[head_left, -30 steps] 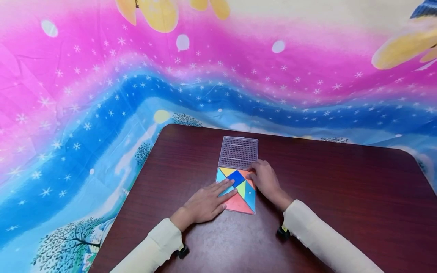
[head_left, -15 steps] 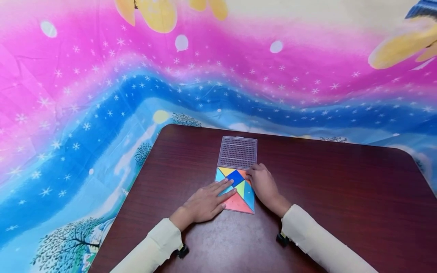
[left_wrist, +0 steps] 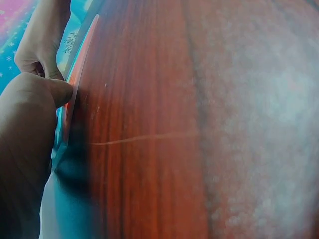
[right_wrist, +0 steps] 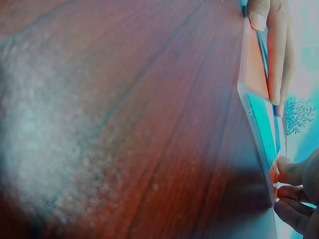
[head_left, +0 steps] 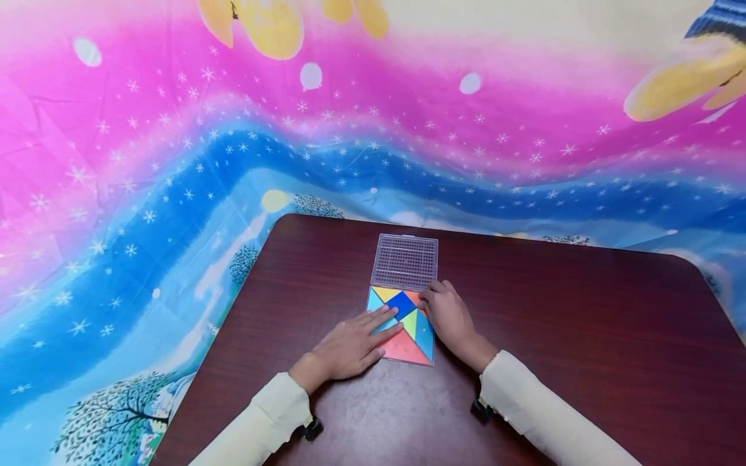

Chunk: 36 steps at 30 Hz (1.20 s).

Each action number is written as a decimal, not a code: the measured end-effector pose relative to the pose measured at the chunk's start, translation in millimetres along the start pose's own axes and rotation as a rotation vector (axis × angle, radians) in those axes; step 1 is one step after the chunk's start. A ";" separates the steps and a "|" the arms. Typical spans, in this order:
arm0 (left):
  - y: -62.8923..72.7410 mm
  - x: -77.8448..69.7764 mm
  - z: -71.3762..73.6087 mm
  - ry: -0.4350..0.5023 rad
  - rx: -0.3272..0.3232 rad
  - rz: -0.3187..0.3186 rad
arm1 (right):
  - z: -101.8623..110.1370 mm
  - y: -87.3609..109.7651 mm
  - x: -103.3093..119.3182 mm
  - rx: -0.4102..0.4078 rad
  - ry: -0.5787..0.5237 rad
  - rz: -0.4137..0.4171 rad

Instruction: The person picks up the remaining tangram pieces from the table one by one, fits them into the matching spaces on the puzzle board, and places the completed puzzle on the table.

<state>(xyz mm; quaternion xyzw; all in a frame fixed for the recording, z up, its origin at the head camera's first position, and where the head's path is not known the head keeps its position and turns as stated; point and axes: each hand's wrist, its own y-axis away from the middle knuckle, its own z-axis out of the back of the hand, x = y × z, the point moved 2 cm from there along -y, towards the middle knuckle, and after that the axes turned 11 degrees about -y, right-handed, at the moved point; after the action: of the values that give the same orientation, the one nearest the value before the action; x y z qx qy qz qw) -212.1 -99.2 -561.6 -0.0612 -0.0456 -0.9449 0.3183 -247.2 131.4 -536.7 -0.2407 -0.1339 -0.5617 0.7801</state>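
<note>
A square tangram set (head_left: 402, 351) in a shallow clear case lies on the table, its coloured pieces fitted together. My left hand (head_left: 350, 346) lies over its left side with fingers stretched out, touching the light blue piece and the pink triangle (head_left: 405, 348). At the upper right corner, my right hand (head_left: 454, 318) has thumb and curled fingers at the orange tangram piece (head_left: 410, 296); the right wrist view shows the thumb and fingertips close together on that orange piece (right_wrist: 273, 172). A blue square (head_left: 401, 304) sits between the hands.
Behind the pieces lies the case's clear lid (head_left: 405, 262), folded back flat and patterned with small marks. The dark red wooden table (head_left: 553, 323) extends around it. A pink and blue printed cloth (head_left: 350, 129) hangs beyond the table's far edge.
My right hand has shifted slightly left and down from the lid's corner, its fingers drawing in over the orange piece. The left hand stays in place.
</note>
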 end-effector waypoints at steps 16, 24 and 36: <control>0.1 0.8 0.4 -0.015 -0.011 -0.011 | 2.7 -0.1 -0.5 0.031 0.044 0.022; -1.1 0.6 1.8 -0.010 -0.015 -0.016 | 2.0 0.0 -2.3 0.014 0.058 0.042; -10.8 -10.4 5.5 0.029 0.019 -0.019 | 10.5 3.7 -8.6 0.019 0.071 -0.012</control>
<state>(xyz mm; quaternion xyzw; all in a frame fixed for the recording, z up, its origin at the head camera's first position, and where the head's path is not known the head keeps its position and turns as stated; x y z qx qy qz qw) -209.9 -83.7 -558.2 -0.0438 -0.0507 -0.9482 0.3106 -246.0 144.9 -532.7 -0.2124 -0.1127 -0.5732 0.7834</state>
